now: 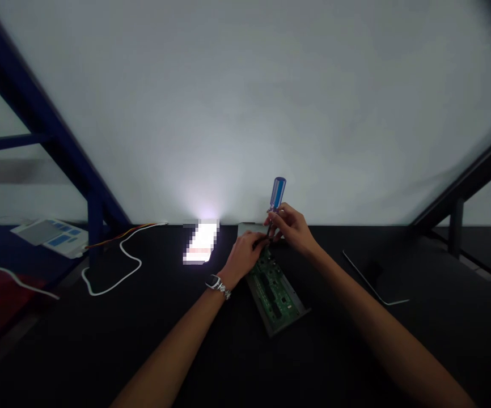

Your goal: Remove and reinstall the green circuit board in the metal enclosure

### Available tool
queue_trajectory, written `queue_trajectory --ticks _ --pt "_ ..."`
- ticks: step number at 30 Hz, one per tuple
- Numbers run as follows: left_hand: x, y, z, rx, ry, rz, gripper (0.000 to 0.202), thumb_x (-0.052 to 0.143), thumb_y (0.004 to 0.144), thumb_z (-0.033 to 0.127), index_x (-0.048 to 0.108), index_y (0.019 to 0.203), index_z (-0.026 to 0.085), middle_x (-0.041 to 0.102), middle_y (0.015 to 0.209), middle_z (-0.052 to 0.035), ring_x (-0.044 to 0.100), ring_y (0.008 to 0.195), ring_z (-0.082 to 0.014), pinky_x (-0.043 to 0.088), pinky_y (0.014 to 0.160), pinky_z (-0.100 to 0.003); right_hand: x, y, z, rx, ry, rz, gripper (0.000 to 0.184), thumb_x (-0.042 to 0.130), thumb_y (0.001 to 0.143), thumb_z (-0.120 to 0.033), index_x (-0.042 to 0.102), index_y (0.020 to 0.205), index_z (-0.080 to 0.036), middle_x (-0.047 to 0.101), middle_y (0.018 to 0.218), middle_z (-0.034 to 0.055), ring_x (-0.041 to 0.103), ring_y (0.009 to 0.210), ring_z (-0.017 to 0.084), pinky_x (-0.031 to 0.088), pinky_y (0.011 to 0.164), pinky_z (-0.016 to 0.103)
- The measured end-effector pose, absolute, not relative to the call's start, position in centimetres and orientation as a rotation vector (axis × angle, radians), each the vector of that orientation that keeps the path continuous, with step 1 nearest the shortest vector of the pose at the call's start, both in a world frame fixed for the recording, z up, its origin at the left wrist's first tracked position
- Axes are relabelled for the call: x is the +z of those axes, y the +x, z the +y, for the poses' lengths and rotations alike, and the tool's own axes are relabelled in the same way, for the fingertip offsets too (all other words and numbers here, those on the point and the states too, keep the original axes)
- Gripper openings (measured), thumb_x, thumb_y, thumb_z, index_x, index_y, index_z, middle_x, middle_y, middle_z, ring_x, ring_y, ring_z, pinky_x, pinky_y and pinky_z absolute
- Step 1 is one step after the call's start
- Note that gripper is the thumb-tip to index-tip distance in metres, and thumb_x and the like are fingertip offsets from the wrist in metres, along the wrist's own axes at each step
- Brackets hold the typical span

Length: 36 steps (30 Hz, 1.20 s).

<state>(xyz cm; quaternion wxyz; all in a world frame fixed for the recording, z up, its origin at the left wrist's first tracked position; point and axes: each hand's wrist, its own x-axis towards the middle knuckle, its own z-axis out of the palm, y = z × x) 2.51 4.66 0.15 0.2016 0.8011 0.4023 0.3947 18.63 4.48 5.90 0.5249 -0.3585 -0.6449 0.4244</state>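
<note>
A screwdriver (278,192) with a clear and blue handle stands nearly upright, its shaft pointing down, pinched by the fingers of my right hand (293,228). Under both hands lies a green circuit board (283,292), set in a grey metal frame (259,305) and slanting across the black table. My left hand (244,252), with a watch (214,281) on its wrist, rests at the board's far end. Its fingers are drawn together close to the screwdriver's shaft; what they grip there is hidden. The screwdriver's tip is also out of sight behind the fingers.
Left of my hands lies a glowing, pixelated screen (203,242). A white cable (137,263) curls further left, near a white and blue panel (56,237). On the right is a thin bent rod (367,281). Behind the table (334,351) rises a pale wall (254,102).
</note>
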Motion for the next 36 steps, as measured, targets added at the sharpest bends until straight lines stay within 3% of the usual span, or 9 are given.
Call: queue_trajectory --ticks 4,8,14,18,26,32,36 --pt "0.1 2.4 4.7 1.134 2.223 1.134 0.018 0.058 0.091 0.025 0.072 0.102 0.022 0.068 0.086 -0.0035 0.061 0.081 -0.018 0.048 0.076 -0.03 4.9 18.3 4.3 0.832 -0.982 -1.448 0.034 0.075 0.073 -0.048 0.059 0.085 -0.02 0.062 0.072 -0.0006 0.06 0.055 0.013 0.05 0.047 0.026" --pt "0.1 2.4 4.8 1.149 2.195 1.162 0.016 0.062 0.089 0.028 0.074 0.098 0.022 0.066 0.08 -0.0026 0.06 0.076 -0.0175 0.047 0.072 -0.03 4.6 18.0 4.1 0.729 -1.042 -1.506 0.029 0.07 0.079 -0.046 0.061 0.072 -0.019 0.062 0.058 0.0007 0.06 0.053 0.015 0.049 0.052 0.028" --pt "0.6 2.6 5.7 1.148 2.176 1.184 0.018 0.068 0.084 0.03 0.067 0.071 0.017 0.06 0.066 0.0 0.056 0.068 -0.0161 0.043 0.068 -0.028 4.7 18.4 4.0 0.672 -1.084 -1.66 0.025 0.061 0.086 -0.042 0.066 0.084 -0.018 0.068 0.067 0.0034 0.065 0.059 0.017 0.052 0.057 0.029" --pt "0.5 2.9 5.9 1.175 2.182 1.15 0.026 0.067 0.084 0.032 0.06 0.064 0.017 0.057 0.064 0.0009 0.054 0.066 -0.0154 0.04 0.063 -0.027 4.6 18.6 4.0 0.633 -1.121 -1.642 0.025 0.059 0.087 -0.042 0.066 0.088 -0.017 0.071 0.077 0.0052 0.066 0.062 0.017 0.053 0.058 0.029" --pt "-0.4 3.1 5.3 1.213 2.203 1.226 0.026 0.067 0.085 0.035 0.057 0.067 0.018 0.055 0.068 0.0 0.054 0.072 -0.0168 0.041 0.063 -0.028 6.2 18.2 4.1 0.637 -1.137 -1.557 0.033 0.069 0.079 -0.047 0.056 0.068 -0.019 0.063 0.057 0.0008 0.061 0.051 0.015 0.047 0.05 0.026" --pt "0.1 2.6 5.1 1.149 2.324 1.054 0.012 0.06 0.09 0.027 0.068 0.097 0.022 0.068 0.093 -0.0036 0.057 0.096 -0.0213 0.046 0.085 -0.034 6.3 19.0 3.9 0.832 -1.069 -1.627 0.031 0.068 0.08 -0.047 0.064 0.075 -0.017 0.069 0.066 0.0051 0.067 0.06 0.018 0.055 0.059 0.031" --pt "-0.1 2.3 5.2 1.086 2.262 0.988 0.02 0.055 0.093 0.026 0.07 0.106 0.023 0.067 0.091 -0.0044 0.061 0.088 -0.0189 0.049 0.082 -0.034 6.0 19.5 4.1 0.924 -1.034 -1.609 0.031 0.069 0.079 -0.048 0.068 0.08 -0.016 0.072 0.075 0.0069 0.068 0.063 0.018 0.058 0.061 0.032"
